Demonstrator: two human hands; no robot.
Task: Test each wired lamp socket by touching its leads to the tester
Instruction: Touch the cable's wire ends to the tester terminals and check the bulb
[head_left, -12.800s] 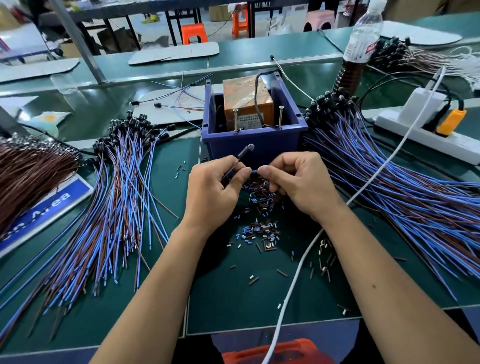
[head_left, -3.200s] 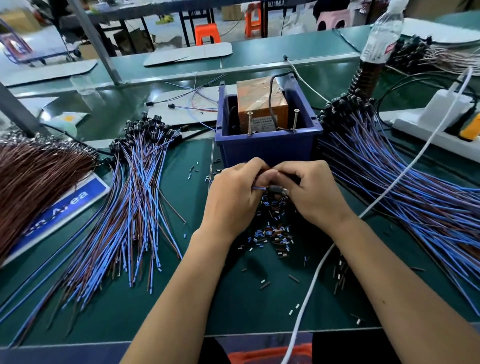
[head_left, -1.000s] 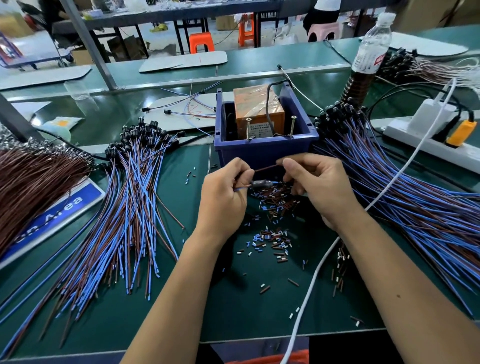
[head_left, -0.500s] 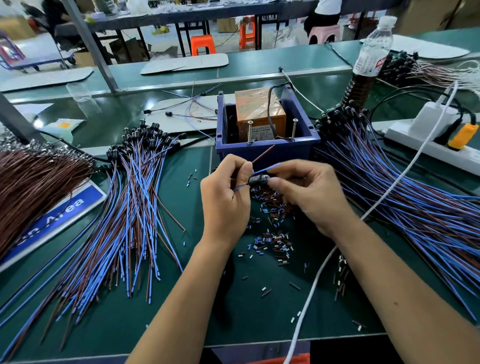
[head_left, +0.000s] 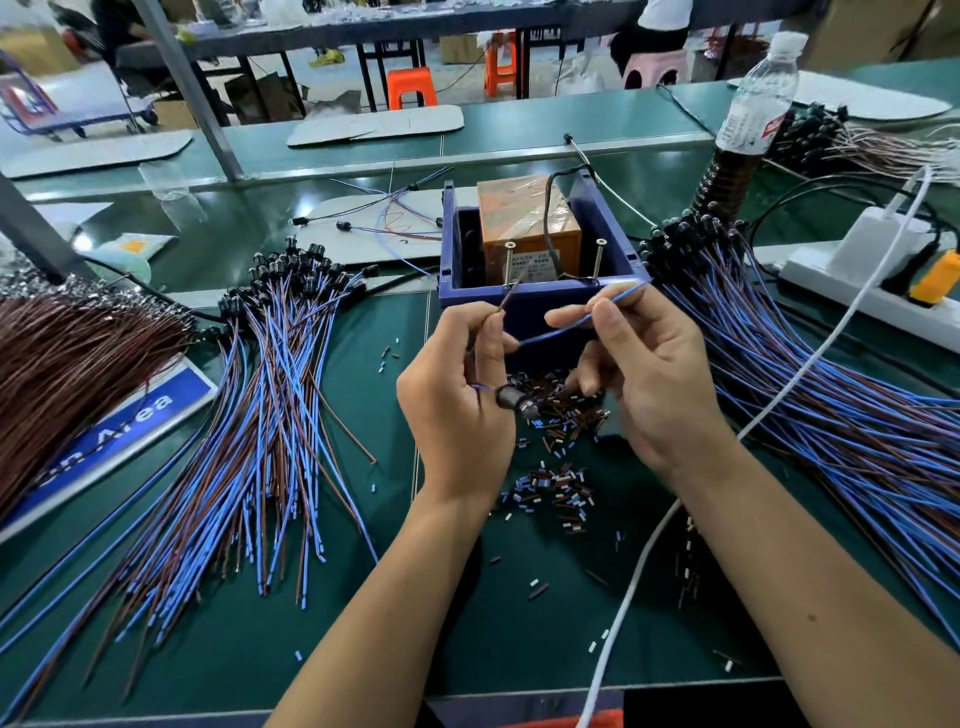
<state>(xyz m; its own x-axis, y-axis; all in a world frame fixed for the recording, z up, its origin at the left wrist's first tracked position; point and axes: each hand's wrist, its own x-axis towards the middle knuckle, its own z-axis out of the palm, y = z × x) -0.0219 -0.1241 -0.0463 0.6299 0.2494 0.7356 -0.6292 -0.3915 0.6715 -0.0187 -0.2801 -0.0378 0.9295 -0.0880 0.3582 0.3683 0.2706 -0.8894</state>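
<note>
Left hand: grip pinching brown lead between thumb and forefinger, tip raised by left screw post; lamp socket hanging at fingers.
Right hand: grip pinching blue lead, tip near right screw post.
Tester: orange block inside blue bin, on desk.

Blue-and-white sign flat on bench at left — reads "Area", preceded by a partly hidden "n"; rest covered by brown wires. Small white label on front of orange tester box — print too small to read. Red mark on water bottle label — illegible.
</note>
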